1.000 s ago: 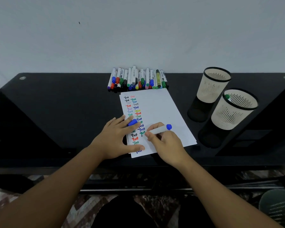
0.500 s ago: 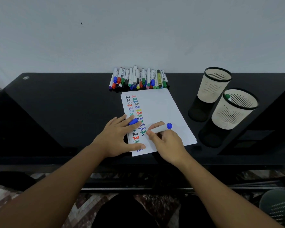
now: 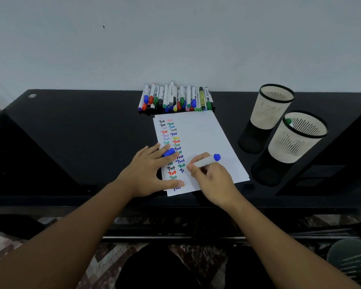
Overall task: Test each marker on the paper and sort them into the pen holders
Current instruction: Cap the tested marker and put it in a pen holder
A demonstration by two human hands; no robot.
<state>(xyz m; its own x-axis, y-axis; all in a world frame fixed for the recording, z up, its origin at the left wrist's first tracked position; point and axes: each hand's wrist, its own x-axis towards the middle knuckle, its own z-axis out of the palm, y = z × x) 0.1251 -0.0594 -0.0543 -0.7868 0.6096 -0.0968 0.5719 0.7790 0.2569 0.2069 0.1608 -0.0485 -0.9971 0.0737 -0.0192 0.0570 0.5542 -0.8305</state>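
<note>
The right hand [image 3: 213, 180] pinches the blue marker [image 3: 206, 161], tip on the paper [image 3: 200, 138], to write a test word. The left hand [image 3: 148, 172] lies flat on the sheet to steady it, with the blue cap [image 3: 168, 152] clamped between its fingers.

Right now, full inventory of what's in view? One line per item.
paper: one white sheet, centre of table, columns of coloured "Test" marks down its left side
blue marker: one, white barrel with blue end, uncapped, tip at the paper
blue cap: one, between the left hand's fingers
marker pile: many, too packed to count, mixed colours, back edge of table against the wall
far pen holder: one, cream with black rim, right side, contents not visible
near pen holder: one, cream with black rim, right side, a green marker end shows at its rim
table: one, black
left hand: presses on the paper, holds the cap
right hand: grips the blue marker
</note>
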